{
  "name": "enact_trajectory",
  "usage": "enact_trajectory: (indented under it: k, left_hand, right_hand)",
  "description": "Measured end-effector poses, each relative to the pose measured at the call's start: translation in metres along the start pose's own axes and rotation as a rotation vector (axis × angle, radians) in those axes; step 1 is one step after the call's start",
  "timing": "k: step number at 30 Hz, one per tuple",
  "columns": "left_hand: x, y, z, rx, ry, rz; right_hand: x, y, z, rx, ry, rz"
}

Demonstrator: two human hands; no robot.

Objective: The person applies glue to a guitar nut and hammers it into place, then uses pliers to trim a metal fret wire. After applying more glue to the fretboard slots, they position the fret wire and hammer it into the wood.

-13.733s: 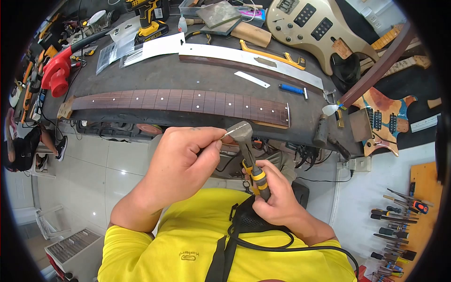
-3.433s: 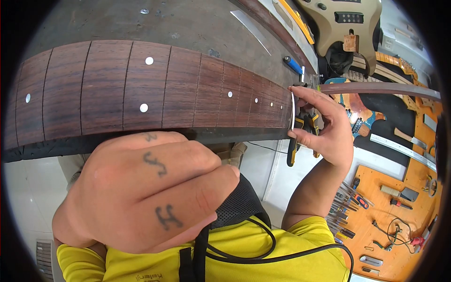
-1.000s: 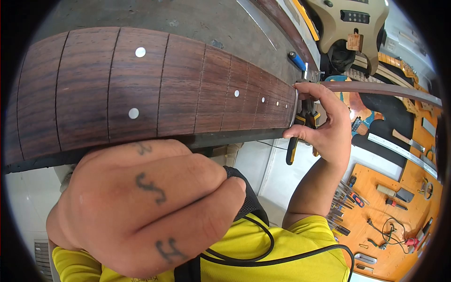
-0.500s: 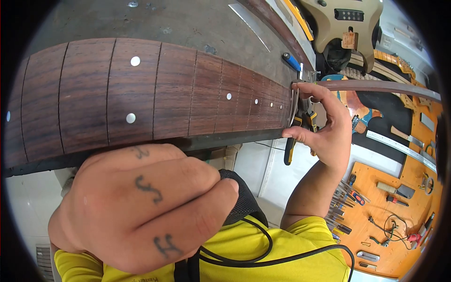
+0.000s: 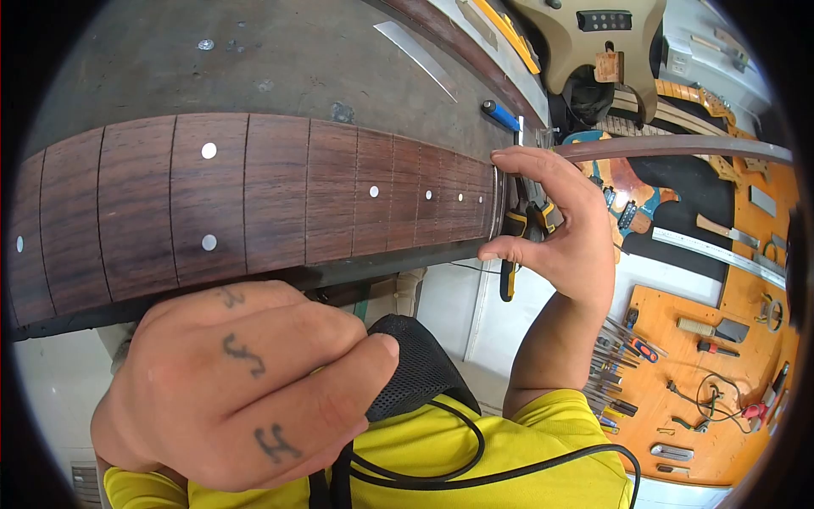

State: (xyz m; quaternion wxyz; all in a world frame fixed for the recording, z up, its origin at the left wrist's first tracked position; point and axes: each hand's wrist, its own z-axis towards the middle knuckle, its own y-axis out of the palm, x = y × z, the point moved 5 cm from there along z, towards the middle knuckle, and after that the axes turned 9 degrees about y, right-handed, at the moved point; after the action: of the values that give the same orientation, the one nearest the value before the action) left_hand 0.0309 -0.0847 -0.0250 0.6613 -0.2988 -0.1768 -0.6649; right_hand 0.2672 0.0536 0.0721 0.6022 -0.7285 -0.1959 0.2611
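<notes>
A dark wooden guitar fretboard (image 5: 280, 187) with round white inlay dots and cut fret slots lies across the bench. At its narrow far end, my right hand (image 5: 577, 212) spans the width, thumb at the near edge and index finger at the far edge. Between those fingertips runs a thin metal fret wire (image 5: 497, 204), lying across the board's end. My left hand (image 5: 246, 382), with marks on its fingers, is closed in front of the near edge; whatever it may hold is hidden. Yellow-and-black handled pliers (image 5: 509, 271) are just beyond the fretboard's end, partly behind my right hand.
On the dark bench top (image 5: 288, 51) lie a thin metal strip (image 5: 415, 59) and a blue-handled tool (image 5: 500, 114). A guitar body (image 5: 606, 47) stands at the back right. Hand tools hang on an orange board (image 5: 653, 339). A black cable (image 5: 509, 467) crosses the yellow shirt.
The view has shifted, so most things sit further left. The fret wire, earlier visibly bowed between my right fingertips, now looks straighter against the board. My left hand stays closed.
</notes>
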Motion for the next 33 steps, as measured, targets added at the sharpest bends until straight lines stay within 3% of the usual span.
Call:
enact_trajectory:
  k: [33]
  left_hand:
    - [0.0004,-0.0015,0.0033,-0.014,0.002,-0.053]
  right_hand:
    - [0.0020,0.0022,-0.0002,-0.007,0.070,0.006]
